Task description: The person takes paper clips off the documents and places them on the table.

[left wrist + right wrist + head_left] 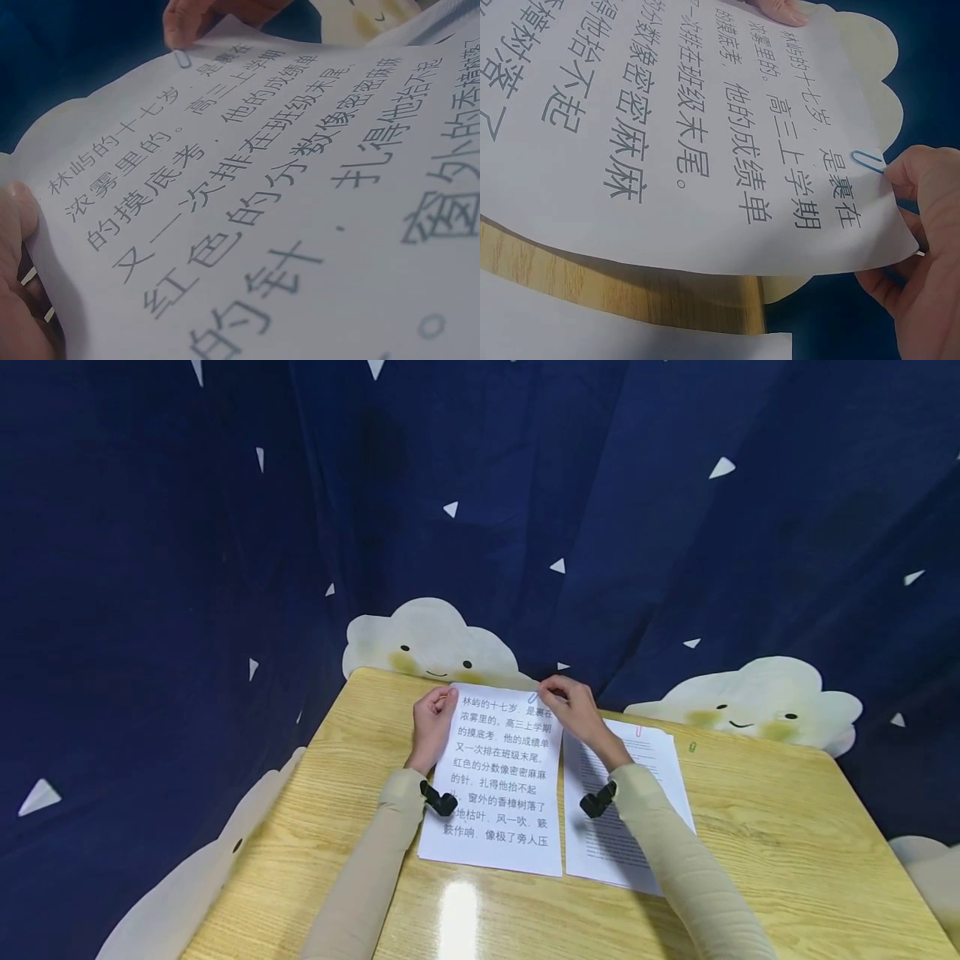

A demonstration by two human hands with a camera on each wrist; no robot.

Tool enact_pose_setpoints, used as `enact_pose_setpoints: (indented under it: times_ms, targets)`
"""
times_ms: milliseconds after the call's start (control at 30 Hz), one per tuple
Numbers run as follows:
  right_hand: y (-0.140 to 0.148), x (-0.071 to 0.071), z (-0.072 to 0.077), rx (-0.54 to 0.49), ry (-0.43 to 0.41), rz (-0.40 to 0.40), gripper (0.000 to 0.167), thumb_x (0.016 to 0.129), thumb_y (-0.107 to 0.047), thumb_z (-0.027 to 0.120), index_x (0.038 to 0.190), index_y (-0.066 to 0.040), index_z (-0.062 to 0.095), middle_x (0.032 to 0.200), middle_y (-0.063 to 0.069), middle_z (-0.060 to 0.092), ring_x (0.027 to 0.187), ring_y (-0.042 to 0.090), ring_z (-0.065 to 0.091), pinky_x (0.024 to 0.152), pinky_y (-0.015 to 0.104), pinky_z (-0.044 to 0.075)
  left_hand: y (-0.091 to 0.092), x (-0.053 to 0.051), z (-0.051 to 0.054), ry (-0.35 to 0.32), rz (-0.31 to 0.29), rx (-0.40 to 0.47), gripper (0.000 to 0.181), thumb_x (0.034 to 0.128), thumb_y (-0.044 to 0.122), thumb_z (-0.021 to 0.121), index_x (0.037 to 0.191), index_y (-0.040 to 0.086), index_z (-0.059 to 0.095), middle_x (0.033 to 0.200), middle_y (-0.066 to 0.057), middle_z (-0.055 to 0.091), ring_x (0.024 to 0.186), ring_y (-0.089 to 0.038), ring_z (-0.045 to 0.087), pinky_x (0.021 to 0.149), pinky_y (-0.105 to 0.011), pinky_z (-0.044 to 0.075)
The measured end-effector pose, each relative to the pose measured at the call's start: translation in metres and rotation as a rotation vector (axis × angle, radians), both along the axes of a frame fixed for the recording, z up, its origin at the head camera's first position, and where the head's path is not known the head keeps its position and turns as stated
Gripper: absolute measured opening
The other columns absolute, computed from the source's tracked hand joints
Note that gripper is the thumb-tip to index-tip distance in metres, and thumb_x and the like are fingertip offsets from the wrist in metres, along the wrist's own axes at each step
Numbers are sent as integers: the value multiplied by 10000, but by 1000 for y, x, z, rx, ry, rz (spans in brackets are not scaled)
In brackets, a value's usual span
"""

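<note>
A sheet of paper with large printed Chinese characters, perhaps a stack, is raised at its top edge over the wooden table. My left hand pinches its upper left edge, the thumb on the printed face in the left wrist view. At the top right, a blue paper clip sits on the paper's edge. My right hand pinches the clip's outer end against that edge, thumb in front and fingers behind. The thumb hides part of the clip.
Right of the large-print paper lies another printed paper with small text and a pink paper clip at its top, partly under my right arm. A green paper clip lies farther right on the table. A dark blue curtain hangs behind.
</note>
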State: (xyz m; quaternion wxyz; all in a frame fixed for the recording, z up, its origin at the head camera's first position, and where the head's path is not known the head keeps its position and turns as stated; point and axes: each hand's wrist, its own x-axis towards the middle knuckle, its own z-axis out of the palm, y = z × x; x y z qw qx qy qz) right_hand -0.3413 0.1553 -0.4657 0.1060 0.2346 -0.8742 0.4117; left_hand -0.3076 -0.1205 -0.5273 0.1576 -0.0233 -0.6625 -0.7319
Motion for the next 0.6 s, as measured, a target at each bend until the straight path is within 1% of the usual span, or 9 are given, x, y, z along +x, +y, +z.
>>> enact_pose_setpoints:
  times_ms: [100,200,300,433,600]
  targets:
    - [0,0,-1,-3,1,2,117,1035,-127,657,1069,-55,742,1099,112,722,1032,248,660,1012,466,533,0,0,-1,-1,-5,2,311,1059,312,634,1168,39,735,958,-223,761,709,-392,686,527,-238,494]
    - [0,0,0,-8,-2,11,122,1038,-130,653,1075,-52,739,1098,110,720,1036,244,654,1021,471,527,0,-1,-2,6,-1,3,275,1065,293,625,1147,56,738,923,-195,763,648,-254,676,520,-229,498]
    - [1,0,-1,-9,-1,17,133,1041,-133,647,1086,-46,736,1100,108,718,1034,239,647,1028,476,523,1,-1,-3,11,2,3,257,1069,276,620,1136,57,736,899,-174,765,622,-179,663,516,-224,498]
    - [1,0,-2,-10,2,16,142,1041,-125,645,1096,-29,734,1103,107,717,1027,232,641,1025,471,521,1,-1,-2,12,5,5,261,1068,269,624,1130,41,733,890,-165,767,610,-145,658,516,-215,495]
    - [0,0,-1,-33,2,27,130,1039,-119,643,1088,-39,733,1102,118,716,1027,252,640,1037,495,515,1,-1,-1,12,18,20,253,1061,231,637,1143,11,732,903,-204,760,596,-135,641,510,-206,486]
